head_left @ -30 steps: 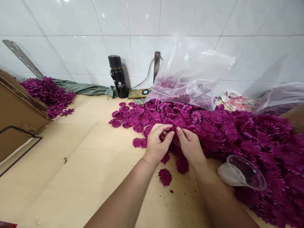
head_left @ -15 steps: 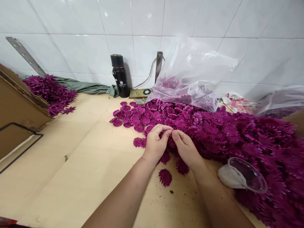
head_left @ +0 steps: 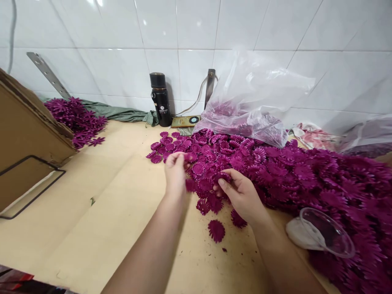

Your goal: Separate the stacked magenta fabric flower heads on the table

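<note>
My left hand [head_left: 175, 173] is closed in a pinch on a purple flower piece [head_left: 189, 157], slightly smeared by motion. Off to its right, my right hand [head_left: 240, 190] grips another purple flower piece [head_left: 223, 176] between thumb and fingers. Both hands hover over the left end of a large heap of purple artificial flower pieces [head_left: 294, 175], round with toothed edges. A single flower piece [head_left: 216, 231] lies flat on the table [head_left: 122, 228] between my forearms, and a few others rest just above it.
A clear plastic cup [head_left: 339, 239] with whitish stuff lies tipped at the heap's right. Behind stand a black bottle [head_left: 161, 102], a gold phone-like device [head_left: 185, 121] and a plastic bag [head_left: 257, 94]. At left are a cardboard box [head_left: 27, 151], a black wire frame [head_left: 36, 195] and star-shaped purple pieces [head_left: 75, 120].
My hands were together at the fingertips and have come apart. The left moved left with a flower piece; the right stays near the heap, holding another. The view has shifted slightly left.
</note>
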The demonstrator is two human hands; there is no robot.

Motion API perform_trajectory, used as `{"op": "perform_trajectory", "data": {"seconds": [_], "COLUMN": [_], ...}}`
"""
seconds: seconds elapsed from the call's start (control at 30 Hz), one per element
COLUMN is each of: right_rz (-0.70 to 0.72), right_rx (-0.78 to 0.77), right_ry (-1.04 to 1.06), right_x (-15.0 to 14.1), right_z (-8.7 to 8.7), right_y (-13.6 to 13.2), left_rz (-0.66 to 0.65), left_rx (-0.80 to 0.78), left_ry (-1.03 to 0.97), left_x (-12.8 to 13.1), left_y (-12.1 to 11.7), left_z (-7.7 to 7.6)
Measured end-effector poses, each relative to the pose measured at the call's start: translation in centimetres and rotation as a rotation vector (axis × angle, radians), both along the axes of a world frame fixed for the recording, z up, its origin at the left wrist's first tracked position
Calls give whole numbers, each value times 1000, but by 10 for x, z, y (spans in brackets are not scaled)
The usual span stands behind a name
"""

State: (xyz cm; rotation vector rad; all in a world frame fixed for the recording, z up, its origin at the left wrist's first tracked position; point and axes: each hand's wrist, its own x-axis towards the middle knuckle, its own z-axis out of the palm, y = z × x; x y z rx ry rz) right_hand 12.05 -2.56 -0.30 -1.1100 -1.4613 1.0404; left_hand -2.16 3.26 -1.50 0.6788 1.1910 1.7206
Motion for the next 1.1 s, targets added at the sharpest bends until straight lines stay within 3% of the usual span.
{"op": "perform_trajectory", "data": {"seconds": [0.07, 0.13, 0.27, 0.4, 0.57, 0.67, 0.8, 1.0, 1.1], "right_rz": [-76, -132, -128, -105, -112, -141, -181, -17, 90], "right_rx": [-18, -15, -30, -81, -126, -118, -152, -136, -106], "right_ry": [54, 80, 101, 127, 124, 90, 102, 8, -44], "right_x": [4, 7, 9, 7, 9, 12, 14, 6, 3], "right_z": [-3, -4, -3, -4, -9, -13, -18, -10, -7], "right_y": [5, 8, 10, 10, 13, 15, 17, 10, 7], "left_rz": [-136, -192, -95, -68, -314, -479, -557, -404, -338], "left_rx": [65, 117, 204, 376, 535, 503, 424, 81, -5], "left_ry": [112, 226, 462, 612, 709, 699, 649, 335, 134], "left_x": [7, 16, 22, 19, 26, 29, 30, 31, 33], "left_y": [-3, -6, -10, -18, -29, -31, -29, -24, -23], "left_z": [-2, -6, -10, -2, 7, 7, 7, 3, 1]}}
